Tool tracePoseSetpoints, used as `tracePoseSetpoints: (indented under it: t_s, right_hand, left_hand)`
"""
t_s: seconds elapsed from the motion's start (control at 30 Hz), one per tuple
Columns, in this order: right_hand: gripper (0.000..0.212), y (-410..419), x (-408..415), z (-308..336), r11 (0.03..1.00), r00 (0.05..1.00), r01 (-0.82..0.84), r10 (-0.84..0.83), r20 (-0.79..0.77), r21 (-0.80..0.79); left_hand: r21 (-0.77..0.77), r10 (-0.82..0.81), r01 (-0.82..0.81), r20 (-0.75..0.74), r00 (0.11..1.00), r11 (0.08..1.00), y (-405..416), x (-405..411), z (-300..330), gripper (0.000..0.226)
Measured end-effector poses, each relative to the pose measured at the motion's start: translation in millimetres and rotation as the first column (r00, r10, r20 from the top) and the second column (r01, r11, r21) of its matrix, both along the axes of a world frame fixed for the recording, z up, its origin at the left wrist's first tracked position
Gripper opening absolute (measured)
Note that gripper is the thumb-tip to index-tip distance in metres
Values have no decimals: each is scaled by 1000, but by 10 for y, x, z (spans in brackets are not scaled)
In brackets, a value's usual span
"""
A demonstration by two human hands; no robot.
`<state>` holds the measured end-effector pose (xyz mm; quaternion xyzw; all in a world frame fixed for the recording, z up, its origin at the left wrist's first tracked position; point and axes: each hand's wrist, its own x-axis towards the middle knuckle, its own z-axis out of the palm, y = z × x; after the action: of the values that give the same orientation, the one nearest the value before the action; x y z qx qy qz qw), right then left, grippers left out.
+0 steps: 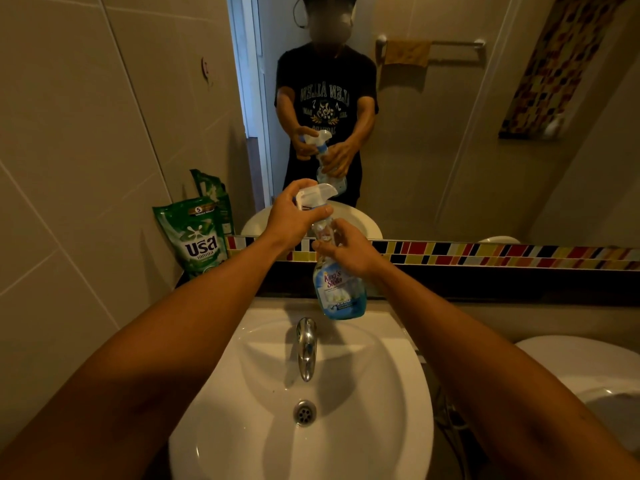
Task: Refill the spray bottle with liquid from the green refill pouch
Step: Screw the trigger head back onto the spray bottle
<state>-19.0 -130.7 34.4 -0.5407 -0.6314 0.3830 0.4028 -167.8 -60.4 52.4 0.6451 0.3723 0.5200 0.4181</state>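
Held above the sink: spray bottle, left hand clamped on its trigger head, right hand gripping the neck.

Open room above sink basin, tap at centre, green pouch far left

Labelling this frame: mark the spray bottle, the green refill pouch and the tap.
spray bottle [337,289]: head view, on its label.
green refill pouch [197,237]: head view, front panel.
tap [306,344]: head view, chrome spout.
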Motion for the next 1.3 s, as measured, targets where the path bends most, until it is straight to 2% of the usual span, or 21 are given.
tracePoseSetpoints:
  t_s: [0.2, 0.47, 0.63, 0.8, 1.07, 1.3]
  right_hand:
    - [31, -18, 35, -34, 1000, 1000, -1, 1, -20, -14]
    - [40, -26, -38, -49, 1000, 1000, 7, -7, -7, -9]
    - [36, -34, -29, -49, 1000, 1000, -16, 15, -26, -13]
    - [40, -36, -24, -38, 998, 997, -32, 28, -68, -50]
    - [39, 35, -13, -25, 997, 997, -48, 45, -62, -54]
    - [31, 86, 48, -46, 987, 981, -116, 96, -169, -108]
  left_hand:
    - [-24, -87, 85, -96, 992, 996, -14, -44, 26, 55]
    - [1, -2, 2, -9, 1000, 1000, -46, -12, -19, 59]
    - [1, -37, 37, -85, 996, 999, 5, -79, 32, 53]
    - [-33, -88, 84, -133, 987, 996, 21, -149, 114, 53]
    - [-81, -154, 148, -77, 985, 986, 64, -210, 118, 55]
    - [-174, -281, 280, 19, 959, 944, 95, -269, 126, 55]
